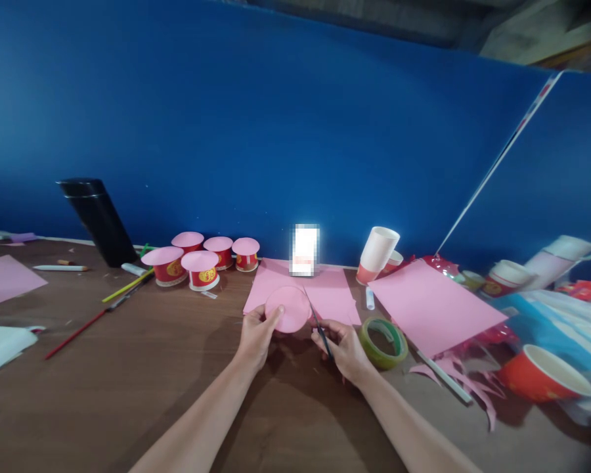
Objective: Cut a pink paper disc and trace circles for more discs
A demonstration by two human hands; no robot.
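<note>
Between thumb and fingers, my left hand (257, 335) grips a round pink paper disc (290, 309) by its left edge. My right hand (342, 348) is closed around a pair of scissors (321, 332), whose blades point up and away along the disc's right edge. Whether the blades are apart is hard to make out. Behind the disc, pink paper sheets (270, 279) lie flat on the brown table. A roll of yellow-green tape (369, 355) rests just right of my right hand.
Several red paper cups topped with pink discs (200, 263) stand back left, near a black flask (98, 220). Stacked white cups (378, 253), a pink sheet (433, 309), paper scraps (473, 381) and a red cup (544, 374) occupy the right. A blue partition (295, 131) rises behind.
</note>
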